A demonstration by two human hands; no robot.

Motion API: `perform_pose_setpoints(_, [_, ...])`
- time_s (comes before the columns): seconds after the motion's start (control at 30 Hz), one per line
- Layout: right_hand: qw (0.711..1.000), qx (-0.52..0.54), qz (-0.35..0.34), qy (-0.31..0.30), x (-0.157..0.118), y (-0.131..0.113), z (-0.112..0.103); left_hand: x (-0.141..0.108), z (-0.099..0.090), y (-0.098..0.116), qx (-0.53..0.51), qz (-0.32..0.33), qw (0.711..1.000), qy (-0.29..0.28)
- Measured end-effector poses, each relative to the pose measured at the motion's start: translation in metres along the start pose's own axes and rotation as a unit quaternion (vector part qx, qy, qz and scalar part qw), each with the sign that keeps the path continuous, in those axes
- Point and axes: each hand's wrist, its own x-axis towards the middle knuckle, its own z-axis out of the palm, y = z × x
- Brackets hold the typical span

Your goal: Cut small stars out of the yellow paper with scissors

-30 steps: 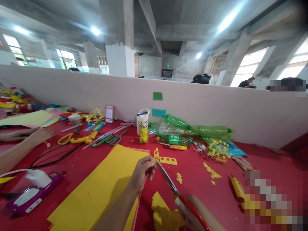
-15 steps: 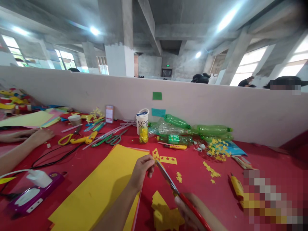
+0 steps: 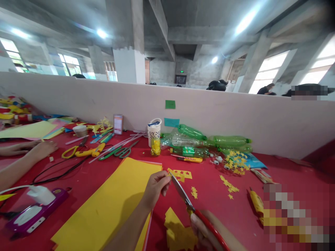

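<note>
My left hand [image 3: 157, 184], over the right edge of a stack of yellow sheets [image 3: 104, 202], pinches a small yellow piece of paper [image 3: 169, 172]. My right hand [image 3: 202, 226] is closed on the red handles of the scissors [image 3: 187, 200], whose blade tips reach the piece at my left fingertips. Just beyond lies a yellow strip with star-shaped holes [image 3: 186, 174]. Small yellow stars [image 3: 194, 192] lie right of the blades. Below the scissors are yellow scraps [image 3: 178, 230] on the red table.
Green bottles [image 3: 192, 151], a white cup [image 3: 154, 134] and a yellow cutter [image 3: 192, 159] lie toward the partition. At left are a glue gun [image 3: 91, 151], a purple power strip [image 3: 39, 212] and another person's hands [image 3: 43, 148]. Star pile [image 3: 237, 162] at right.
The yellow scrap standing near my left fingertips has dropped lower beside the strip. The scissors' tips have shifted slightly, still at the piece. Both hands stay nearly in place.
</note>
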Motion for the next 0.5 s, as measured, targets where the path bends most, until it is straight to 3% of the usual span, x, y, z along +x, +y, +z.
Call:
perform_pose_setpoints(0.37, [1.0, 0.009, 0.0, 0.018, 0.0011, 0.005, 0.0036, 0.001, -0.0022, -0.0047, 0.02, -0.005, 1.0, -0.009])
perform_pose_setpoints(0.5, [0.999, 0.01, -0.006, 0.032, -0.0011, 0.0074, 0.0075, 0.0021, -0.0022, -0.0003, 0.043, 0.042, 0.998, -0.006])
